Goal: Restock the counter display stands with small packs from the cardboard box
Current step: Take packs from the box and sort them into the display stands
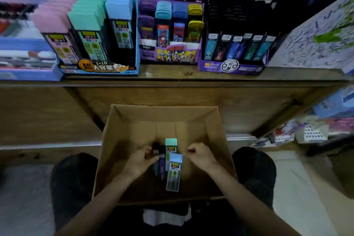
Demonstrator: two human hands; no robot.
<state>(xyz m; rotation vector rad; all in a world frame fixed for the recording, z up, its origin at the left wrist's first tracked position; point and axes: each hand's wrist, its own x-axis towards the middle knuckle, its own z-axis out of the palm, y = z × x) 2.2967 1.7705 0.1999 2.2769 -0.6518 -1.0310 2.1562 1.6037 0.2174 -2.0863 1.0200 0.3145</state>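
Scene: a person is sitting before a wooden worktop (172, 74), a cardboard box (115, 140) open between the knees so that stock and displays are both lying within reach.
Left hand: the left hand (142, 156) is curling around a dark purple pack (161, 166) deep in the box — fingers closed on it, though blur is hiding the exact grip.
Right hand: the right hand (199, 156) is hovering just beside the packs with fingers bunched narrow; whether it is pinching anything I cannot tell.
Packs: a mint-capped pack (171, 146) and a blue-capped pack (174, 173) are standing on end between the hands, likely so the caps can be matched by colour to the rows above.
Blue stand: the blue display stand (99, 69) is carrying pink, mint and blue columns, the blue column looking shorter — probably the slot being topped up.
Other stands: a purple display stand (172, 57) and a dark display stand (233, 67) are sitting beside it on the worktop, tilted back so labels are facing the customer.
Progress: few packs are remaining in the box, suggesting restocking is nearing its end.
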